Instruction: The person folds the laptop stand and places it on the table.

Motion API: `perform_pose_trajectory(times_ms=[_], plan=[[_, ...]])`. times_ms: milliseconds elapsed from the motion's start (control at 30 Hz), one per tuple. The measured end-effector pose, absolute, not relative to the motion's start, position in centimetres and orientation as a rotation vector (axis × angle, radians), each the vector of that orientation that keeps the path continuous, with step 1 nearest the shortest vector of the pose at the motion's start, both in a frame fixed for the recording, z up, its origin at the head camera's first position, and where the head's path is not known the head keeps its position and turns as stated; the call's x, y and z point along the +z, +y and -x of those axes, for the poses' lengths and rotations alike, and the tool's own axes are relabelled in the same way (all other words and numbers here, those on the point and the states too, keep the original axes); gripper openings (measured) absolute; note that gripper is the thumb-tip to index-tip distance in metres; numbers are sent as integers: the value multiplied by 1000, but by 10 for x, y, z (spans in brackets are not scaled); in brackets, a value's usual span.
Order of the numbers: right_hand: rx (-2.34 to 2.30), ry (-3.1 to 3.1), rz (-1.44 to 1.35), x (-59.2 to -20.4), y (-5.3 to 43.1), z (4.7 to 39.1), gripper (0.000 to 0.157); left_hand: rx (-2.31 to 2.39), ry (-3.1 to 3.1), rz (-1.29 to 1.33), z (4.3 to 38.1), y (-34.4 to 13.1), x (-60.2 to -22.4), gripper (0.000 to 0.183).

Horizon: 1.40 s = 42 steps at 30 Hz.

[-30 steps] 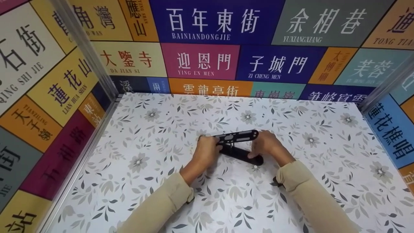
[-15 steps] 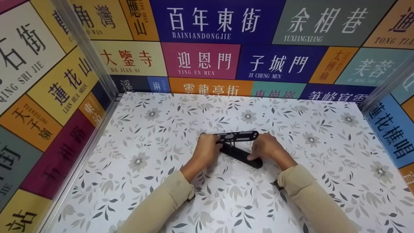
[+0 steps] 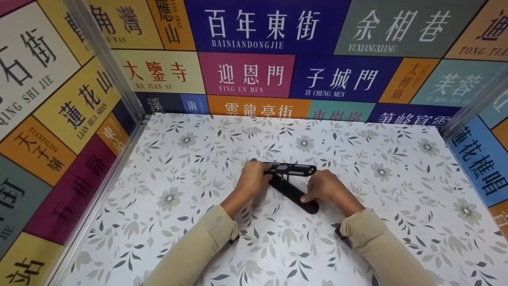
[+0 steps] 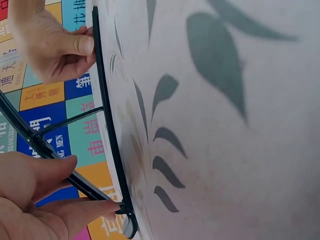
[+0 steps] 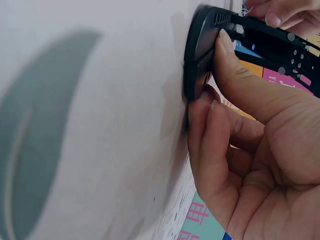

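From my remote station, I record a black two-armed folding frame, slim and round-ended (image 3: 284,186), right of centre in the head frame. It is spread in a V, narrow end to the left. The upper arm bears grey oval inserts (image 3: 281,168); a thin black strut (image 4: 70,121) bridges both arms.

The left hand (image 3: 252,178) grips the frame at the narrow end. The right hand (image 3: 323,184) pinches the free end of the lower arm, thumb against its face; the right wrist view, upper centre, confirms this. I cannot tell whether that end touches the surface below.

That surface is a white tabletop printed with grey leaves and flowers (image 3: 262,238). Rolled beige sleeves (image 3: 194,250) enter from the bottom of the head frame. Multicoloured wall panels with Chinese lettering (image 3: 246,89) fill the top and continue down the left side.
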State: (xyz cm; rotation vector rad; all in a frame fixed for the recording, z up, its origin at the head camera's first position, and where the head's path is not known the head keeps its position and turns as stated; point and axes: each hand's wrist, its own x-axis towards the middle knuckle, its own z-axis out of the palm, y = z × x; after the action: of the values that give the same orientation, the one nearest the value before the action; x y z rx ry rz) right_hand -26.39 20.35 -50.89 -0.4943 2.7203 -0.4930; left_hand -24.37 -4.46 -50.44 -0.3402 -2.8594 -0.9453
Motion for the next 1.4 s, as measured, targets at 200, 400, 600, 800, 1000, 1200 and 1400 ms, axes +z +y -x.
perform_pose_trajectory(times_ms=[200, 400, 600, 800, 1000, 1200, 1400], plan=[[-503, 2728, 522, -511, 199, 257, 37, -972, -2829, 389, 251, -48, -507, 28], [-522, 2687, 479, -510, 193, 252, 38, -989, -2804, 421, 257, -49, -510, 29], [-490, 2663, 481, -509, 186, 244, 42, -1013, -2802, 479, 264, -52, -514, 30], [-452, 2678, 537, -510, 181, 238, 45, -1044, -2826, 496, 269, -49, -513, 31], [-524, 2687, 546, -512, 177, 232, 44, -1041, -2847, 538, 275, -49, -514, 32], [-533, 2720, 654, -514, 174, 230, 44, -1063, -2850, 589, 283, -48, -514, 30], [-608, 2734, 658, -516, 172, 226, 45, -1047, -2843, 629, 286, -42, -512, 23]])
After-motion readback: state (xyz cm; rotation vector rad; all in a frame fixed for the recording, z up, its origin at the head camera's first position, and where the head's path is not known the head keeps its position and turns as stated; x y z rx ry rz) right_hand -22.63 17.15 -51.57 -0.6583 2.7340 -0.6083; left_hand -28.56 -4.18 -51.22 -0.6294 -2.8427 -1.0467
